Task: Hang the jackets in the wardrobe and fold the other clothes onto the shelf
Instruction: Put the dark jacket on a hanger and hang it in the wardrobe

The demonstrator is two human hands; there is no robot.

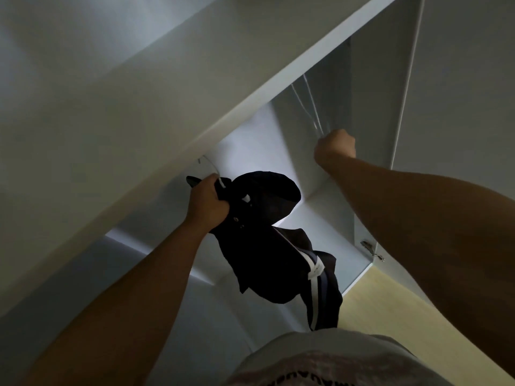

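A dark jacket (pixel 267 246) with white-striped trim hangs inside the white wardrobe (pixel 156 87). My left hand (pixel 207 203) grips it at the collar, together with its hanger. The hanger's thin wire hook (pixel 207 162) sticks up just above my fingers, close under a white panel. Further right and deeper inside, my right hand (pixel 334 147) is a closed fist around the lower end of some thin pale hangers (pixel 309 107). These are blurred, and the rail is hidden from view.
The wardrobe's right side wall carries a metal hinge (pixel 372 250) at its front edge. Pale yellow floor (pixel 395 310) lies outside the wardrobe at the lower right. My light shirt (pixel 334 360) fills the bottom edge.
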